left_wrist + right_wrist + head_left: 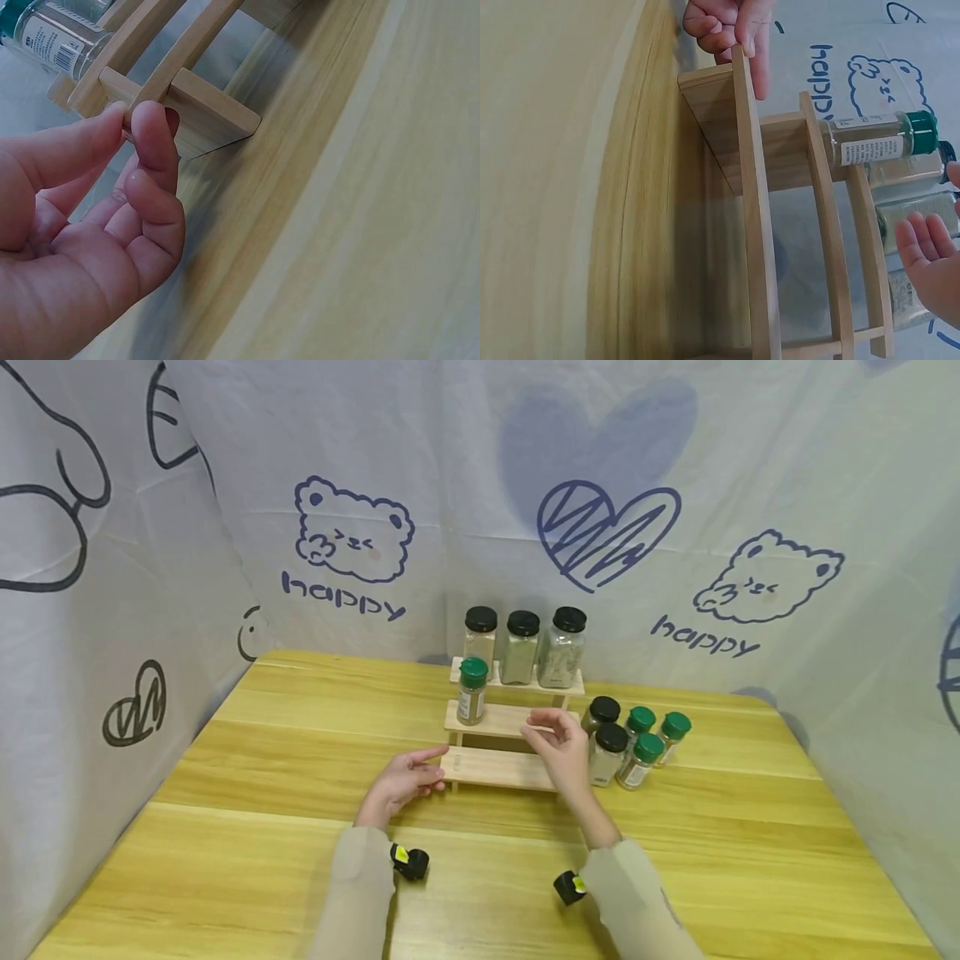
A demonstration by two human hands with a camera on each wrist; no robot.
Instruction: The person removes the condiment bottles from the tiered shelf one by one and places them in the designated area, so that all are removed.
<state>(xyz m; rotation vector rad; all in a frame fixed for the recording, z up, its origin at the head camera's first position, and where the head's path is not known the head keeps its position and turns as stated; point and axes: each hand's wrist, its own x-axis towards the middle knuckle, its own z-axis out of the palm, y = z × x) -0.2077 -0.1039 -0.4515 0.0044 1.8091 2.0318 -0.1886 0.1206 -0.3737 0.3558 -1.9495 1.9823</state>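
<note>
My left hand [402, 783] pinches the left end of the bottom shelf of a three-step wooden spice rack [498, 768]. In the left wrist view its thumb and curled fingers [155, 135] meet at the shelf's corner. My right hand [562, 752], its fingers loosely bent and holding nothing, hovers in front of the right part of the middle shelf. A green-capped spice jar [472, 697] stands at the left of that shelf, label showing. Along the top shelf stand three black-capped spice jars [520, 656]. The bottom shelf bears no jars where it shows.
Right of the rack, on the wooden table [720, 827], stand black-capped jars [604, 760] and several green-capped jars [637, 764], close together beside my right wrist. A printed white cloth [480, 485] hangs behind the table and along its sides.
</note>
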